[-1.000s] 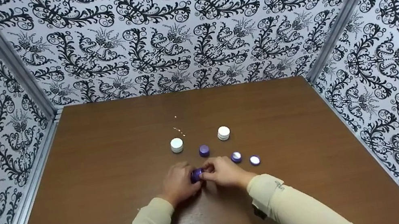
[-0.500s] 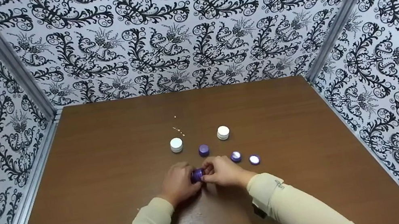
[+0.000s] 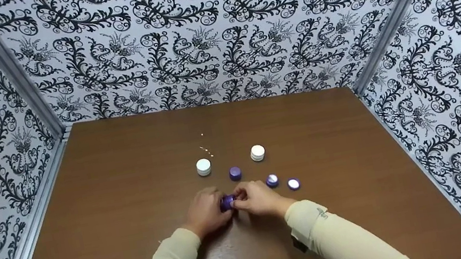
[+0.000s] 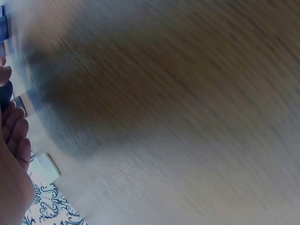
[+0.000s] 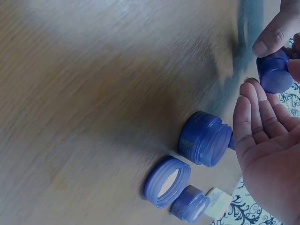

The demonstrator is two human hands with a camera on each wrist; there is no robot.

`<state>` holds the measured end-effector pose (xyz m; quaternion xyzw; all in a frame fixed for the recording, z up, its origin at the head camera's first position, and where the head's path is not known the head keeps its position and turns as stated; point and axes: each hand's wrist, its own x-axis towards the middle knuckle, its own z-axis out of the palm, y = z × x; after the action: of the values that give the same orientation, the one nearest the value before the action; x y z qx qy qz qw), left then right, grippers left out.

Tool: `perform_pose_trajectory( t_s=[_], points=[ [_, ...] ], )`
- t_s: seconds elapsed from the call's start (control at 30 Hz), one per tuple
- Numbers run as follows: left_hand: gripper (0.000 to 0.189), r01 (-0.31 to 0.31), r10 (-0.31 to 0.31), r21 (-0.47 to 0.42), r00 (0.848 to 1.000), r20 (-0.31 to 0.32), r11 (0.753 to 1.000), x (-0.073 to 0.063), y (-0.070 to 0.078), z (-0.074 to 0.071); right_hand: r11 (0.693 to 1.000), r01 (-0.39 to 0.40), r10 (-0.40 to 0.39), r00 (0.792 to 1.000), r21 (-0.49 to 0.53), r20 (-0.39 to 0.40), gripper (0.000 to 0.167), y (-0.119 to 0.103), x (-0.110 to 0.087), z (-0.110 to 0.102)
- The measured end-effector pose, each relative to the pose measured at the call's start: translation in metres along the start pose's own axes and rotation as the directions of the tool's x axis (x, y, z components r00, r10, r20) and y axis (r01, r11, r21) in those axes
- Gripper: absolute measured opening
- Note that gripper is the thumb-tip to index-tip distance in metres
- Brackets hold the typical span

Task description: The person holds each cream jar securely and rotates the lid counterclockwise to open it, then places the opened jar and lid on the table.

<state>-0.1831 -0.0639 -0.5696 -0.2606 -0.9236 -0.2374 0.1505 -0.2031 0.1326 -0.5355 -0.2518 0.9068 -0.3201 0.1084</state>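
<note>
Between my two hands is a small purple jar [image 3: 227, 203], held low over the table near its middle. My left hand [image 3: 208, 211] grips it from the left. From the right, my right hand [image 3: 260, 198] pinches its end between thumb and fingers. In the right wrist view the held jar [image 5: 275, 75] appears blue, and the outer fingers [image 5: 251, 108] of my right hand stand out loosely beside it. The left wrist view catches only part of my left hand [image 4: 14, 140] at the edge; the jar's far side is hidden.
On the wooden table [image 3: 125, 176] stand two white round containers [image 3: 203, 167], a purple jar [image 3: 235, 173] and another jar [image 3: 272, 181] right of my hands. A purple lid [image 3: 293, 184] with white inside lies farther right. Small pale crumbs [image 3: 206, 150] lie beyond. Patterned walls [image 3: 199, 59] enclose the table.
My right thumb and fingers have shifted very slightly on the jar. Both hands stay in the same place, and the other things have not moved.
</note>
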Motion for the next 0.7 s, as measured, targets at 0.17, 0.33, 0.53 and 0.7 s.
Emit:
perform_pose_trajectory(
  t_s=[0.17, 0.33, 0.53, 0.7],
  points=[
    [0.026, -0.016, 0.016, 0.005, 1.0, -0.014, 1.0, 0.0, -0.0006, 0.0007, 1.0, 0.025, -0.024, 1.0, 0.012, -0.004, 0.022, 0.0018, 0.0003, 0.0002],
    [0.025, -0.019, 0.019, -0.002, 1.0, -0.02, 1.0, 0.0, -0.0005, 0.0006, 0.999, 0.043, -0.043, 0.999, 0.021, -0.016, 0.021, 0.0027, 0.0003, 0.001],
    [0.026, -0.017, 0.017, -0.005, 1.0, -0.02, 1.0, -0.0002, -0.0005, 0.0009, 0.999, 0.039, -0.038, 0.999, 0.036, -0.019, 0.024, 0.0021, -0.0002, 0.0012],
    [0.025, -0.014, 0.013, -0.01, 1.0, -0.019, 1.0, 0.0, -0.0001, 0.0, 0.998, 0.049, -0.048, 0.999, 0.037, -0.026, 0.027, 0.0037, 0.0004, 0.001]
  ],
)
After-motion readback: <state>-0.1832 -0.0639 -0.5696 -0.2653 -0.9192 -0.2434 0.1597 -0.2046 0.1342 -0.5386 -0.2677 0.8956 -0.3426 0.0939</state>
